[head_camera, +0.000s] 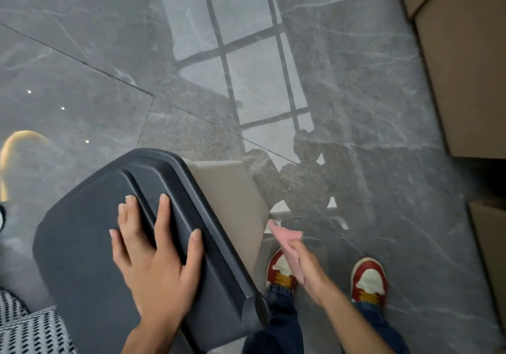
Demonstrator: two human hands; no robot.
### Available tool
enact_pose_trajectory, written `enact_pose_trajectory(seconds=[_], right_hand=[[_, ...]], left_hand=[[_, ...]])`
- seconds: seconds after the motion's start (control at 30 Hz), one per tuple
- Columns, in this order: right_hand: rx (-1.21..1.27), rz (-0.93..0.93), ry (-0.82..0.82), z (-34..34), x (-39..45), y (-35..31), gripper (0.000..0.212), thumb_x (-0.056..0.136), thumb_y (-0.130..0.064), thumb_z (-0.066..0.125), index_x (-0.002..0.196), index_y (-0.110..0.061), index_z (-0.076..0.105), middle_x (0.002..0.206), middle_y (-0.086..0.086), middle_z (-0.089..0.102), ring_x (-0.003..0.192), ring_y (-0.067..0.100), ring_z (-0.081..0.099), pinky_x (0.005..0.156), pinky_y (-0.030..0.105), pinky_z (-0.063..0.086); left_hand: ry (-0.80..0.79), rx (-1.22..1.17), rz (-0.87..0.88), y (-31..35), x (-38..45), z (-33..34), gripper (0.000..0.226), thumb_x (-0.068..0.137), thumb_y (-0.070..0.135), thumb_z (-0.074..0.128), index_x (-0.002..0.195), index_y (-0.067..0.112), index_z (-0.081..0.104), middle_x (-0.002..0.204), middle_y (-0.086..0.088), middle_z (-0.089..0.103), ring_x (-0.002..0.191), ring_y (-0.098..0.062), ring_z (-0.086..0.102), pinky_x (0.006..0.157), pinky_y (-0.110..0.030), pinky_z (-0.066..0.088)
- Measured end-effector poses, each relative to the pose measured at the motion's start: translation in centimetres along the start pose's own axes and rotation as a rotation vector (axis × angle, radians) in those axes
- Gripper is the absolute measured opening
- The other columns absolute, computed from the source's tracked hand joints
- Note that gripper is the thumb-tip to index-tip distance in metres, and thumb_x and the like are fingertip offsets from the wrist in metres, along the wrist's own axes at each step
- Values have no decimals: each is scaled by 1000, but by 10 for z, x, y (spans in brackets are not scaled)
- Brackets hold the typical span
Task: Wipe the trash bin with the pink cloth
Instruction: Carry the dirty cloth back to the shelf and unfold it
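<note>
At lower centre, the left hand (156, 255) lies flat on the bin (232, 189) lid, steadying it. The right hand (306, 269) pinches the soft pink cloth (284, 237) beside the bin's stiff, smooth beige wall, probably light

Beige trash bin (232, 203), dark lid shut; crumpled pink cloth (284, 237) beside it.

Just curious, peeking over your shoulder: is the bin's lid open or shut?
Shut. The dark lid lies flat over the beige trash bin, the left hand spread flat on it.
</note>
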State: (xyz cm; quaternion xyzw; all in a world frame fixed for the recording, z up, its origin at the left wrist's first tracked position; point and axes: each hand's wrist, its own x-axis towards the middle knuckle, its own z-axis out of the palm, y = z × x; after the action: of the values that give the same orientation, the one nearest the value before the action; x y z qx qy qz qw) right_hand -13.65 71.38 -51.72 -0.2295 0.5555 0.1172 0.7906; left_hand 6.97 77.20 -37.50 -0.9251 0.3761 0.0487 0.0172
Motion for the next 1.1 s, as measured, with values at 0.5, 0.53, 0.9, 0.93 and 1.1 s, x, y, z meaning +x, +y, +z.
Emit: enact_pose_trajectory(seconds=[0.5,0.53,0.9,0.93,1.1], right_hand=[[368,-359,-249,-11,-210,-172,43,106,-31,42,133,-11,67,137,16,68,123,27,67,92,34,60],[372,-373,-275,-7,-230,-180,42,105,-29,44,132,-8,69,133,17,69,119,28,70,89,35,62],[133,-529,-245,26,-445,-231,59,81,-20,80,134,-1,63,135,25,66,127,39,62,112,52,45],[73,-557,-222,31,-466,-235,56,83,-20,80,133,-2,65,134,23,67,127,38,63,112,53,45],[-114,-678,-153,49,-564,-246,36,91,-21,75,124,-7,73,128,19,72,118,32,70,103,42,55]], left_hand=[[-506,-519,-178,20,28,-94,52,91,58,40,135,34,54,155,0,35,154,-22,11,126,-41,6],[-552,-743,-253,32,29,-117,48,90,58,41,128,34,59,144,7,48,150,-19,28,122,-38,18],[-558,-1470,-59,111,-19,-351,33,79,40,67,97,15,76,94,-1,79,84,-8,70,71,-13,51],[-523,-1489,-49,113,-22,-371,30,79,37,66,96,14,76,94,-4,79,83,-8,71,69,-12,51],[-432,-1527,43,115,-33,-464,26,79,32,65,93,13,76,94,-9,79,85,-16,74,69,-16,55]])
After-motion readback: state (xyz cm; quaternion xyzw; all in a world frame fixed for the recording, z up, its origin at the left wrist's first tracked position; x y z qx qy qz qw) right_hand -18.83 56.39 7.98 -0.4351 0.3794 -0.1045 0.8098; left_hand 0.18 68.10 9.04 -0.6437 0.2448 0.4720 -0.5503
